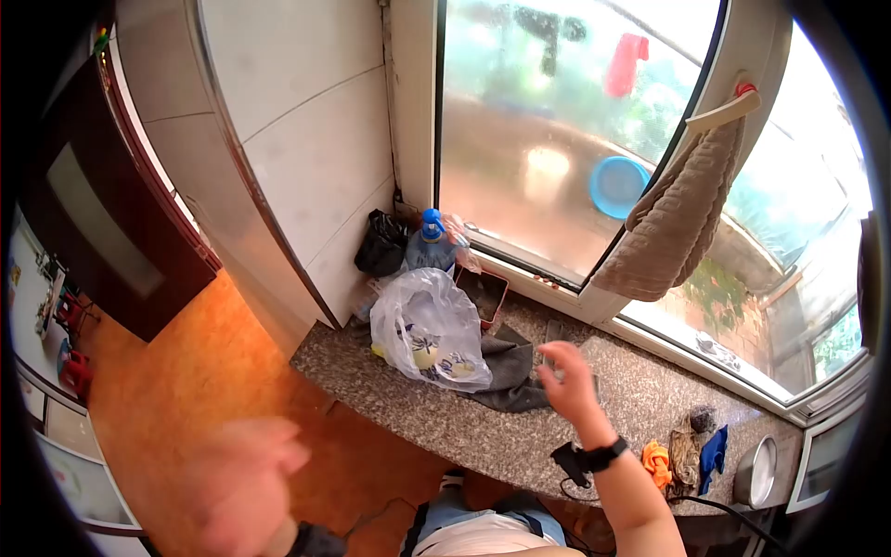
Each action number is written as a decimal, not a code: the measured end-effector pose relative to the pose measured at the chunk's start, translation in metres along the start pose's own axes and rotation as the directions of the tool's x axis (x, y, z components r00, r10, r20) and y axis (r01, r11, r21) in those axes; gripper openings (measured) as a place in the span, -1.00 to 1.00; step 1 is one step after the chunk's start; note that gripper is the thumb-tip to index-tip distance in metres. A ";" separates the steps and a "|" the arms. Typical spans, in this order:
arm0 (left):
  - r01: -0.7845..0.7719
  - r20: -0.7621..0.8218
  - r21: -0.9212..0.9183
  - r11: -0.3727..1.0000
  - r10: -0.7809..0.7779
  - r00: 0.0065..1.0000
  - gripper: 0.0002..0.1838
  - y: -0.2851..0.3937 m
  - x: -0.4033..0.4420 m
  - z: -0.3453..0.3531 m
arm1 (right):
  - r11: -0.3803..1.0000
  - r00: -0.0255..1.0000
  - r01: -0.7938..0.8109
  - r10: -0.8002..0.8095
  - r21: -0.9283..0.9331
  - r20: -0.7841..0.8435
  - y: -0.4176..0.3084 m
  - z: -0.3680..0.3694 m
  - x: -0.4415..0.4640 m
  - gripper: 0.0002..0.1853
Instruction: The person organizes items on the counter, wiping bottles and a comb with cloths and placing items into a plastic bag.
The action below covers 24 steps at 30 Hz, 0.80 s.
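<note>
My right hand (571, 388), with a black band (605, 455) on its wrist, hovers over the stone counter by the right end of a dark grey cloth (512, 371). Its thumb and fingers are apart, and I see nothing held in them. At lower left, my left hand (243, 483) is above the floor, away from the counter. Motion smears its fingers, so their closure is unclear. Left of the cloth sits a crumpled clear plastic bag (436, 311) with pale, dark-patterned items inside.
Behind the bag stand a blue-capped bottle (432, 243), a black bag (381, 243) and a tray (483, 295). Orange (656, 462), brown and blue cloths and a metal bowl (756, 471) line the counter (399, 399) at right. A towel (682, 218) hangs by the window.
</note>
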State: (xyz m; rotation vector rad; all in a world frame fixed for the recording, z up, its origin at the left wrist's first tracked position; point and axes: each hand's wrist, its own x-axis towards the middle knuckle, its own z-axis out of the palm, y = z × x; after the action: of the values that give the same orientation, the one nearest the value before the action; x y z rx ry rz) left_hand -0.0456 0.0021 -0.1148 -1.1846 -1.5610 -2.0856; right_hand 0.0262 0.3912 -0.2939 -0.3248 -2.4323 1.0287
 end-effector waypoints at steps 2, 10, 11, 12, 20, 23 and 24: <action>0.316 0.045 -0.080 0.945 -0.313 0.949 -0.41 -0.053 -0.026 0.008 | 0.987 0.984 -0.088 0.106 -0.132 0.142 0.043 0.032 -0.014 -0.52; 0.930 0.209 -0.004 0.367 -0.909 0.360 -0.71 -0.145 -0.175 0.026 | 0.884 0.890 0.031 0.188 -0.467 0.415 0.079 0.094 -0.023 -0.15; 0.935 0.221 0.046 0.352 -0.916 0.334 -0.72 -0.153 -0.180 0.031 | 0.865 0.861 0.069 0.200 -0.496 0.468 0.079 0.098 -0.023 -0.18; 0.926 0.223 0.139 0.352 -0.922 0.317 -0.72 -0.160 -0.185 0.034 | 0.868 0.863 0.027 0.230 -0.495 0.450 0.077 0.100 -0.027 -0.27; 0.815 0.395 0.415 0.405 -0.887 0.240 -0.66 -0.200 -0.178 0.079 | 0.896 0.887 0.199 0.007 -0.396 0.462 0.052 0.059 -0.141 -0.60; 0.814 0.497 0.400 0.422 -0.846 0.194 -0.63 -0.210 -0.183 0.101 | 0.948 0.898 0.041 0.103 -0.316 0.428 0.046 0.021 -0.171 -0.64; 0.764 0.531 0.462 0.450 -0.830 0.168 -0.62 -0.211 -0.183 0.108 | 0.960 0.946 -0.005 0.096 -0.281 0.311 0.046 0.009 -0.170 -0.65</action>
State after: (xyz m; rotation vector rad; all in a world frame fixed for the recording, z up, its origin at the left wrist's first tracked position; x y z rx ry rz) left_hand -0.0194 0.1346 -0.3829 -1.3670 -3.2679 -2.0456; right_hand 0.1691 0.3509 -0.3896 -0.3354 -2.8879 0.8106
